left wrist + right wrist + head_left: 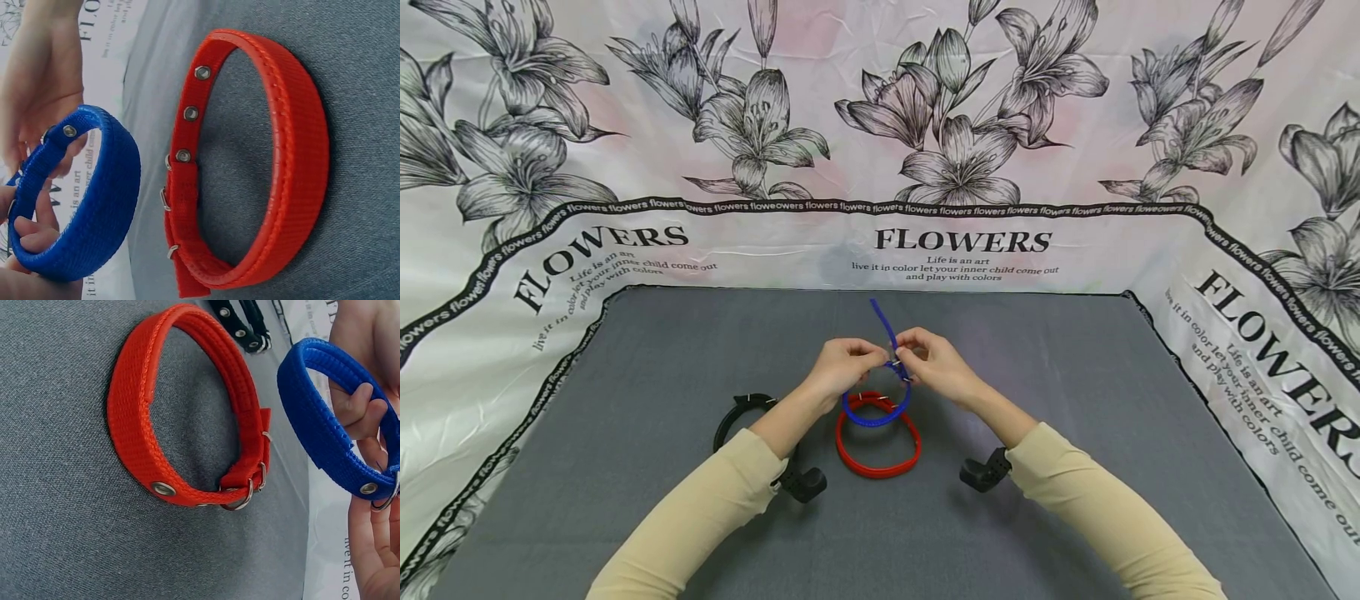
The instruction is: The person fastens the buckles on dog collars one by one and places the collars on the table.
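Observation:
Both hands are raised over the middle of the table at a blue collar (874,422) closed into a loop with a metal buckle. My left hand (847,364) pinches the band on the left of the buckle. Thumb and fingers of my right hand (934,364) grip the strap on the right side, and its loose end sticks up beyond the fingers. In the left wrist view the blue collar (115,200) shows a metal eyelet; fingers partly hide the buckle. Just below the hands lies a red collar (880,472), buckled into a ring, with eyelets and metal loops.
A black collar (722,429) lies to the left, partly covered by the left forearm. Grey cloth (1045,350) covers the table. A white flower-printed sheet (790,250) rises behind and along both sides.

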Available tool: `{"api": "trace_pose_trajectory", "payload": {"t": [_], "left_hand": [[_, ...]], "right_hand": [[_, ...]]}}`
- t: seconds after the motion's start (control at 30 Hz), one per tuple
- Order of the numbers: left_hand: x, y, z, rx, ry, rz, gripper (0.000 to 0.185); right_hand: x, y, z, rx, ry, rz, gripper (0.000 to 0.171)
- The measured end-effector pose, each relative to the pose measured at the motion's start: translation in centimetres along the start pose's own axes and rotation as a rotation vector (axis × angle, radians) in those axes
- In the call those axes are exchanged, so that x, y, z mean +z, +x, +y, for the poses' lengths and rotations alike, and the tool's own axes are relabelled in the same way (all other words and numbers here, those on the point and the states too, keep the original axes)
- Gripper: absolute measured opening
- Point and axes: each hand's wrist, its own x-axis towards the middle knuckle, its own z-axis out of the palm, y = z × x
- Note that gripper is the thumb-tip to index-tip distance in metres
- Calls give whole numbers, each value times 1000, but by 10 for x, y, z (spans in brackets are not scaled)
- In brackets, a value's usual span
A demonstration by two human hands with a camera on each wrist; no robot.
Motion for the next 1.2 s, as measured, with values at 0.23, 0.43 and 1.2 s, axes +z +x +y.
{"api": "trace_pose_trajectory", "payload": {"t": [0.23, 0.43, 1.2], "left_hand": [[1, -1, 2, -20, 44, 23, 16], [0, -1, 2, -12, 54, 19, 16], [1, 0, 5, -2, 88, 29, 17]], "right_hand": [[1, 1, 1, -3, -2, 12, 23], [1, 0, -4, 1, -10, 5, 23], [0, 1, -1, 7, 26, 22, 26]]}}
